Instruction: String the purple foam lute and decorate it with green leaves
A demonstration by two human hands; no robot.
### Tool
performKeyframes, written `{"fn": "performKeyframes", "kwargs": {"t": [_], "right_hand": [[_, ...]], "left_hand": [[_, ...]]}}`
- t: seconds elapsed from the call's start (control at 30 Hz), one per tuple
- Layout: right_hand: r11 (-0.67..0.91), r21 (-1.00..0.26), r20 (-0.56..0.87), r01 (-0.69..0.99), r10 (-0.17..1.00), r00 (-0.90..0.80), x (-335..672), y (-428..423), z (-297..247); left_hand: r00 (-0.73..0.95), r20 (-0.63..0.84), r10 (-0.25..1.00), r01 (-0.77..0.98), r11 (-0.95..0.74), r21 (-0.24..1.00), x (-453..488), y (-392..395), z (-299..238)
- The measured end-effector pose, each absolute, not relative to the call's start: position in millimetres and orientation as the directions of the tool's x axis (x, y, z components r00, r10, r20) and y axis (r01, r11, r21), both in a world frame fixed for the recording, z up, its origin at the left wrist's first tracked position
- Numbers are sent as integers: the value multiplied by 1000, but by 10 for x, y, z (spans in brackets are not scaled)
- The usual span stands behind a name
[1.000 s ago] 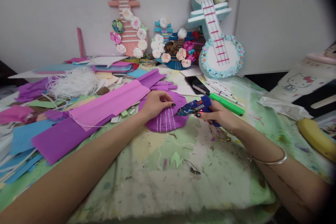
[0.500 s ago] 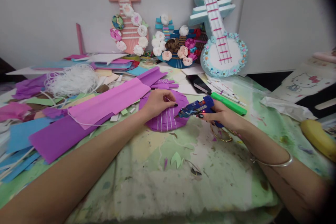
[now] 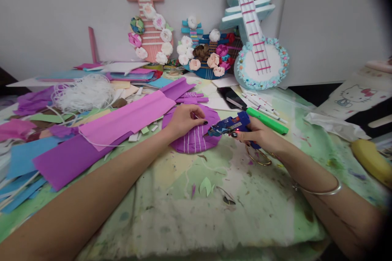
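Observation:
On the table lies a purple paper-covered lute-shaped craft (image 3: 211, 112), with several white strings running down its rounded body. My left hand (image 3: 187, 120) rests over that body, thumb and fingers pinched on a white string (image 3: 199, 138). The upper part of the body is partly hidden by this hand. My right hand (image 3: 257, 132) grips a blue hot glue gun (image 3: 231, 124) with a small red light lit. The gun's nozzle points left and meets the lower right of the purple body, close to the strings, just below my left fingertips.
Purple and pink crepe paper (image 3: 128, 120) and a tangle of white string (image 3: 84, 91) lie left. Decorated lute crafts (image 3: 260, 57) stand against the wall. A phone (image 3: 229, 97), a green stick-like item (image 3: 266, 120), gold-handled scissors (image 3: 259, 158) and a banana (image 3: 372, 163) are to the right.

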State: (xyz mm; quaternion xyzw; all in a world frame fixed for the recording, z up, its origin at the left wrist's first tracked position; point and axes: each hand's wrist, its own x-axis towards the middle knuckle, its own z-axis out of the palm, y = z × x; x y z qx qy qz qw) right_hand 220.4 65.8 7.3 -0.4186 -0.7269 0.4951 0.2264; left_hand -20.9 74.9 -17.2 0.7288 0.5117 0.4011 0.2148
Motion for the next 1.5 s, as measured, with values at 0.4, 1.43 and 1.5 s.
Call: {"fn": "performKeyframes", "kwargs": {"t": [0.4, 1.43, 1.5], "right_hand": [[175, -906, -70, 385, 836, -544, 2189, 691, 37], [84, -957, -53, 278, 891, -452, 2121, 732, -82], [75, -959, -58, 274, 892, -448, 2115, 732, -82]], "left_hand": [[144, 345, 928, 567, -363, 739, -217, 744, -169], [67, 263, 963, 475, -262, 840, -246, 811, -202], [71, 274, 959, 474, -274, 837, -246, 814, -208]]}}
